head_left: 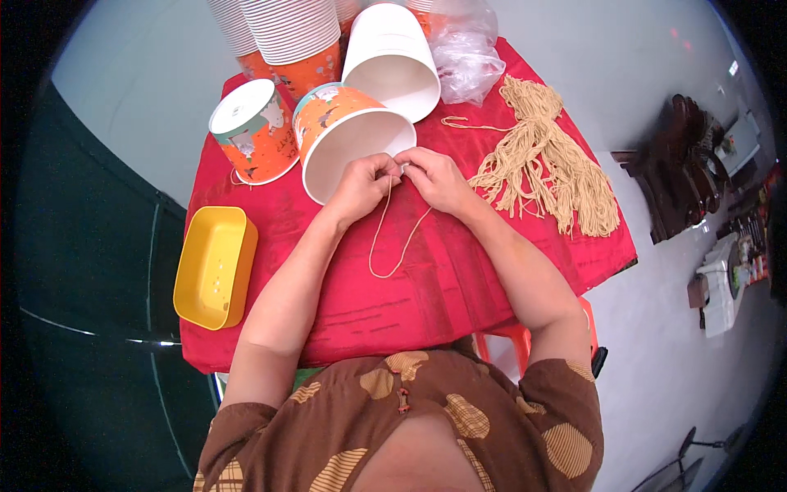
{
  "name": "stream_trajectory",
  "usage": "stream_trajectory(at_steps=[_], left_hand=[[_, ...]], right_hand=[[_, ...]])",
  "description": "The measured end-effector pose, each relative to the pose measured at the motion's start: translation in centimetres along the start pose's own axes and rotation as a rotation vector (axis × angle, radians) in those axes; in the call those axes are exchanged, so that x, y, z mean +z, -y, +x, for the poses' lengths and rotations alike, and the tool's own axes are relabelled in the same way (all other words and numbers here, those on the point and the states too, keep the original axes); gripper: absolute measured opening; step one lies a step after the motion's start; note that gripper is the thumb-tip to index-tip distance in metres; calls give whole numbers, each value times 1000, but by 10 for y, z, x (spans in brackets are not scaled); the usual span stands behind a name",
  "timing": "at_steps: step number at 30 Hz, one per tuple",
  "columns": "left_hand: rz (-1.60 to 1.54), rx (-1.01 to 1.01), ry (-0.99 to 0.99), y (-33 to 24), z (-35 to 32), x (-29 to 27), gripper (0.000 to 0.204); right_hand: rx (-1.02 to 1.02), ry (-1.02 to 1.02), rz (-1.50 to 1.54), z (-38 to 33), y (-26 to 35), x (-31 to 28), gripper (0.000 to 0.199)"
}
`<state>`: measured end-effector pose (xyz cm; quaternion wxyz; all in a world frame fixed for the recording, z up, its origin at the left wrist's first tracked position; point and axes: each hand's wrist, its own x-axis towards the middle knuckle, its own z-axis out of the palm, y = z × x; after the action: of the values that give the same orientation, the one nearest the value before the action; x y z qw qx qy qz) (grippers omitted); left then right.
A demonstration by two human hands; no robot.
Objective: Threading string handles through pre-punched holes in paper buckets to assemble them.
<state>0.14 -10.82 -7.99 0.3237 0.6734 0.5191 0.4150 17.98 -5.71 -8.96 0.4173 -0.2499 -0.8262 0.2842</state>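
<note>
Both of my hands meet at the rim of an orange paper bucket (340,115) that lies tipped on its side, its white inside facing me. With pinched fingers, my left hand (363,187) grips a thin tan string (373,246). My right hand (438,182) is pinched right beside it, on the same string, whose slack hangs in a loop below both hands. A tiny white bit (403,167) shows between the fingertips; what it is I cannot make out. To the right lies a thick bundle of tan strings (557,156), one strand straying toward the left.
A red cloth (361,320) covers the table. At left are a yellow plastic box (201,271) and an upturned orange bucket (258,135). Farther back stand stacked paper buckets (295,41), a white bucket on its side (389,49) and a clear plastic bag (467,61).
</note>
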Motion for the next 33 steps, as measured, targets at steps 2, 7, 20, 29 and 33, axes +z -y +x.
stream_trajectory(at_steps=[2, 7, 20, 29, 33], left_hand=[[-33, -22, 22, -1, 1, 0, 2], [-103, -16, 33, 2, 1, 0, 2], [-84, -1, -37, 1, 3, 4, 18], [-142, -47, -15, -6, 2, 1, 19], [-158, -140, 15, -8, 3, -1, 17]], right_hand=[[3, 3, -2, -1, -1, -1, 18], [21, 10, -1, 0, 1, 1, 19], [41, -19, 11, -1, -2, 4, 23], [80, 70, -88, -1, 8, -2, 22], [35, 19, -120, -1, 6, 4, 18]])
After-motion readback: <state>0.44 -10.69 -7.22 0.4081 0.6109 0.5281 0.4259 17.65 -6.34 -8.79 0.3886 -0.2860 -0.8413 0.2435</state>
